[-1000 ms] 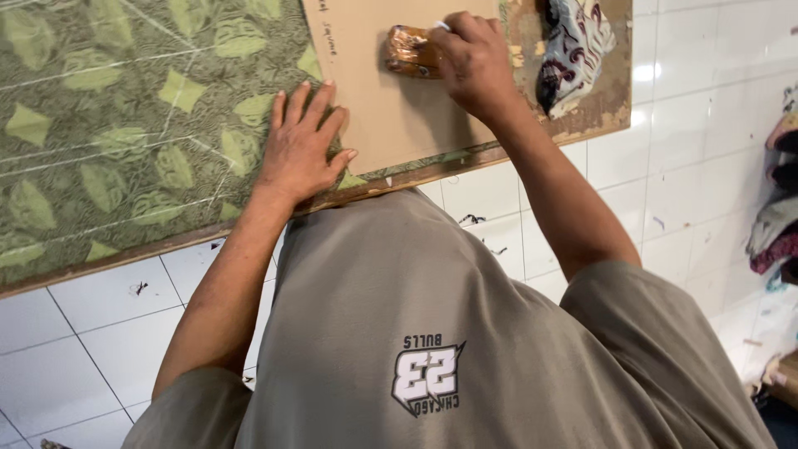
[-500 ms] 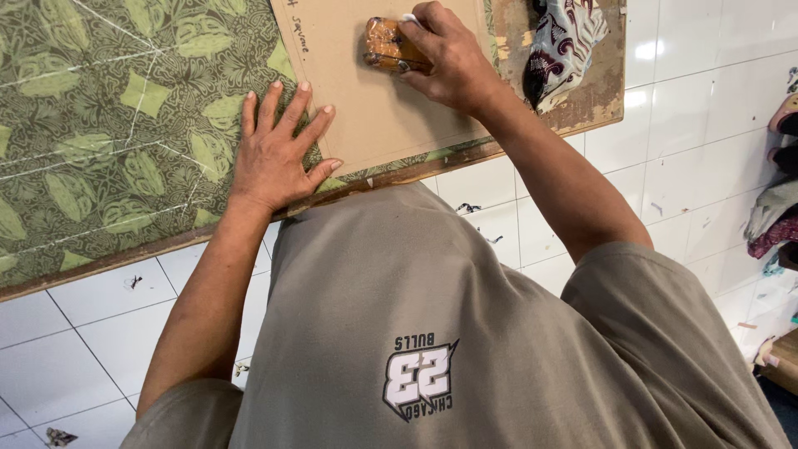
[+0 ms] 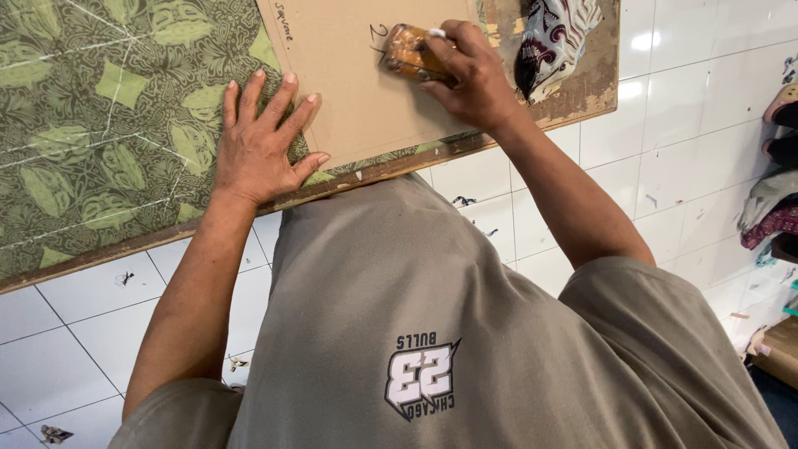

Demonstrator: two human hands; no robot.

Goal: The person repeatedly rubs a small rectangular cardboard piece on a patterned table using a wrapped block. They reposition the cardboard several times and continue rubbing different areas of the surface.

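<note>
My left hand (image 3: pixel 259 141) lies flat with fingers spread on green leaf-patterned fabric (image 3: pixel 108 116), its fingertips touching the left edge of a brown cardboard template (image 3: pixel 349 83). The template rests on the fabric on a wooden board (image 3: pixel 391 166). My right hand (image 3: pixel 470 75) is closed around a small orange-brown block with a white tip (image 3: pixel 409 51), pressed against the cardboard near its top. White lines are drawn on the fabric.
A bundle of dark and white patterned cloth (image 3: pixel 553 37) lies on the board's right end. White floor tiles (image 3: pixel 66 349) show below the board. More folded cloth (image 3: pixel 773 208) and a cardboard box (image 3: pixel 777 349) sit at the right edge.
The view has shifted, so board and hands sit slightly left and lower. My right hand has slid the block a little along the cardboard. My left hand stays flat at the template's edge.
</note>
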